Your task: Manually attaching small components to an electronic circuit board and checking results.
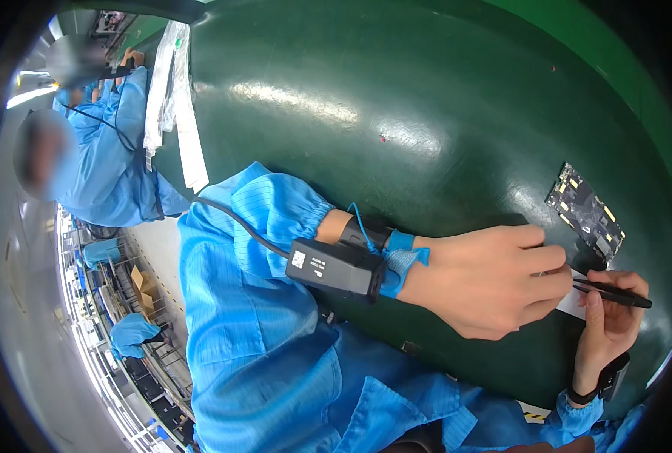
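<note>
My left hand [494,279] reaches across from the left, back upward, with its fingers curled in. A small white sheet [571,303] shows from beneath its fingers; the fingertips themselves are hidden. My right hand [611,321], at the far right, is closed around black tweezers [623,294], whose thin tips point left at the white sheet and my left fingers. Just beyond both hands a dark circuit board [587,211] with gold-coloured pads lies flat and slanted on the green table [291,151]. Neither hand touches the board.
A black boxed device [336,268] with a cable is strapped to my left wrist beside a blue wristband [400,264]. Long white strips [177,106] lie at the table's left end. Nearby sits a person in a blue smock [117,166]. Racks and a cardboard box [143,291] stand lower left.
</note>
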